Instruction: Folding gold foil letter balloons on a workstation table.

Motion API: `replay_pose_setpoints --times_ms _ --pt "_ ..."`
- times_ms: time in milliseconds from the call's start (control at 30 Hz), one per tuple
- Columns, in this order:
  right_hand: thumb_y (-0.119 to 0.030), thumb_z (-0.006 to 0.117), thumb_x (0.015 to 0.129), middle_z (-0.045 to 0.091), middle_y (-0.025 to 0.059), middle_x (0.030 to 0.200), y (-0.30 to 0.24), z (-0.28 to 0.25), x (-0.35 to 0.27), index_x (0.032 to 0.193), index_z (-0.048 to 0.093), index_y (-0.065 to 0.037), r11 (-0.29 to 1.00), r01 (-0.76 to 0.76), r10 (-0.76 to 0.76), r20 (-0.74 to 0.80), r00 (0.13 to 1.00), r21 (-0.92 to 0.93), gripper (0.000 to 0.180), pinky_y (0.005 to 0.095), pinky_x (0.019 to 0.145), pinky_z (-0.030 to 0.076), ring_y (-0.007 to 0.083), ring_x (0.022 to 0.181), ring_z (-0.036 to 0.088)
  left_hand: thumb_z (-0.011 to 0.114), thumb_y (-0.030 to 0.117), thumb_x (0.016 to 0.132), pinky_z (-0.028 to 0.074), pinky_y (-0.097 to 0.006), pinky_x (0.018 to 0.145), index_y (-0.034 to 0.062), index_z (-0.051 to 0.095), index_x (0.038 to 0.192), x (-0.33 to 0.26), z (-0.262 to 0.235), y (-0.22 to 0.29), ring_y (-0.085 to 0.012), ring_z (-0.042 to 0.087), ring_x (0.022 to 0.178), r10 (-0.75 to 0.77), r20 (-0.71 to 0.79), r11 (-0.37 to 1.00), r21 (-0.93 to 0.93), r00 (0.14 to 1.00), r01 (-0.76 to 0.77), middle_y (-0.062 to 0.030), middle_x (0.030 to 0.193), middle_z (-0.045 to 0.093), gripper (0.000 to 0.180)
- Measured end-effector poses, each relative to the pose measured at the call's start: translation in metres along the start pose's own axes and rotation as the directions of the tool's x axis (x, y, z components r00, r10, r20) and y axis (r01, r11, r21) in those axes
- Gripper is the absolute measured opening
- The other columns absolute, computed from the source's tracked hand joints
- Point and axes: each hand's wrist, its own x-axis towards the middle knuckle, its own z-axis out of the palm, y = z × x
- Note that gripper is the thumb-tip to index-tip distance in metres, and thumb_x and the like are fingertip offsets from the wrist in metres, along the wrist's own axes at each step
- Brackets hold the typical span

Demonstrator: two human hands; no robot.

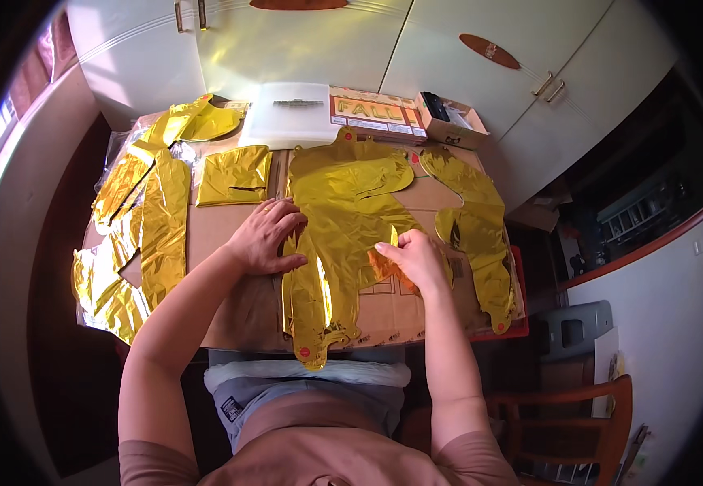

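Observation:
A flat gold foil balloon (319, 235), letter-shaped, lies lengthwise in the middle of the cardboard-covered table. Its near end hangs slightly past the front edge. My left hand (267, 237) rests at the balloon's left edge, thumb apart from the bent fingers, with nothing held. At the right side, my right hand (416, 257) pinches the tip of the balloon's lower arm between thumb and fingers; orange reflections show under it. Another gold foil balloon (481, 235) lies flat just right of that hand. A folded gold foil piece (236, 175) sits beyond my left hand.
More gold foil balloons (164, 223) overlap on the table's left. Along the back stand a translucent white case (283, 117), a printed flat box (376, 112) and a small open carton (457, 125) holding a black item. White cabinets (303, 40) rise behind; a wooden chair (570, 421) stands lower right.

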Motion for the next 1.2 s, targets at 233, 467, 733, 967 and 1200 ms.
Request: replay_pose_setpoints --times_ms 233,467,733,967,1200 --pt "-0.011 0.070 0.081 0.061 0.0076 0.078 -0.041 0.045 -0.028 0.081 0.062 -0.005 0.843 0.523 -0.536 -0.293 0.792 -0.128 0.009 0.0380 0.068 0.047 0.0255 0.070 0.061 0.071 0.049 0.076 0.033 -0.047 0.106 0.0076 0.050 0.124 -0.001 0.002 0.001 -0.0356 0.046 0.122 -0.005 -0.009 0.999 0.052 1.000 0.005 -0.0148 0.121 0.051 0.066" --pt "-0.007 0.059 0.081 0.056 0.0056 0.074 -0.066 0.074 -0.046 0.082 0.057 -0.007 0.678 0.645 -0.732 -0.250 0.634 -0.352 0.002 0.0379 0.069 0.042 0.0235 0.071 0.058 0.070 0.050 0.076 0.033 -0.047 0.107 0.0080 0.051 0.124 0.002 0.000 0.003 -0.0341 0.047 0.121 -0.003 -0.003 0.999 0.032 1.000 0.003 -0.0147 0.120 0.051 0.067" --pt "-0.004 0.056 0.081 0.062 0.0072 0.078 -0.065 0.073 -0.045 0.082 0.055 -0.006 0.706 0.633 -0.708 -0.304 0.637 -0.318 0.003 0.0374 0.069 0.042 0.0235 0.072 0.062 0.071 0.049 0.076 0.033 -0.047 0.107 0.0073 0.051 0.124 0.004 -0.001 0.005 -0.0346 0.048 0.119 0.010 -0.009 1.000 0.030 1.000 -0.010 -0.0157 0.120 0.052 0.066" --pt "-0.001 0.057 0.082 0.064 0.0077 0.073 -0.059 0.062 -0.042 0.084 0.056 -0.005 0.740 0.615 -0.670 -0.382 0.636 -0.273 0.005 0.0379 0.065 0.045 0.0244 0.069 0.063 0.070 0.049 0.076 0.033 -0.047 0.107 0.0079 0.050 0.126 0.002 0.002 0.002 -0.0355 0.047 0.121 0.012 -0.015 0.998 0.060 1.000 -0.011 -0.0169 0.122 0.051 0.068" --pt "-0.002 0.057 0.082 0.065 0.0082 0.075 -0.062 0.065 -0.045 0.088 0.058 -0.004 0.723 0.626 -0.689 -0.374 0.621 -0.291 0.006 0.0378 0.065 0.045 0.0246 0.069 0.064 0.070 0.050 0.076 0.034 -0.046 0.106 0.0081 0.051 0.125 0.002 0.002 0.002 -0.0350 0.047 0.119 0.007 -0.009 0.999 0.053 1.000 -0.006 -0.0166 0.121 0.051 0.067"
